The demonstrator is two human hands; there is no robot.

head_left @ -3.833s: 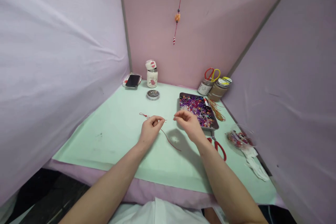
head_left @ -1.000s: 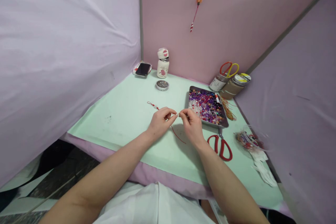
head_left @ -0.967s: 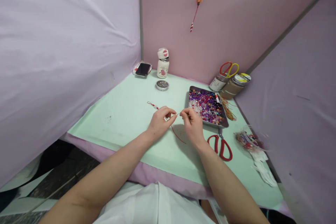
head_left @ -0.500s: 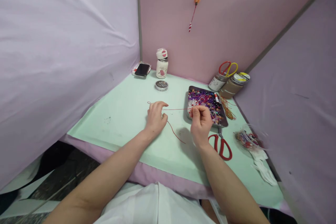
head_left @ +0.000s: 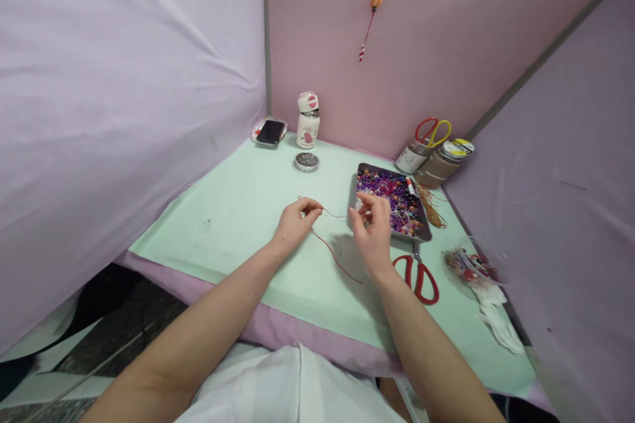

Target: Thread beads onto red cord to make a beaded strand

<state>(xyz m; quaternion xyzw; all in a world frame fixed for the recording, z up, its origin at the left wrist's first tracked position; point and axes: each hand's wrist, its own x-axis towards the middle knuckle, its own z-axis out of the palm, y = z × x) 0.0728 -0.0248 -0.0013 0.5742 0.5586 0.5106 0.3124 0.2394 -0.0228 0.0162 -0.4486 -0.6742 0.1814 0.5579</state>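
A thin red cord point(head_left: 336, 258) is pinched between the thumb and fingertips of my left hand point(head_left: 296, 219), over the middle of the table. One length of it trails down to the right across the tabletop, and a small loop shows behind the hand. A short slack end runs from the pinch toward my right hand point(head_left: 372, 230). That hand hovers at the near left edge of the bead tray point(head_left: 425, 232), thumb and index finger apart, with nothing visible between them. Purple, red and clear beads point(head_left: 384, 192) fill the tray.
Red-handled scissors point(head_left: 419, 281) lie beside my right forearm. Behind stand a white bottle point(head_left: 307, 131), a round tin point(head_left: 306, 161), a phone point(head_left: 270, 132), a scissors holder point(head_left: 411, 157) and a jar point(head_left: 436, 168). A bead bag point(head_left: 469, 266) lies right. Cloth walls enclose the table.
The taut cord between my hands has gone slack. My left fingers have closed into a pinch on it, while my right fingers have opened and moved slightly left.
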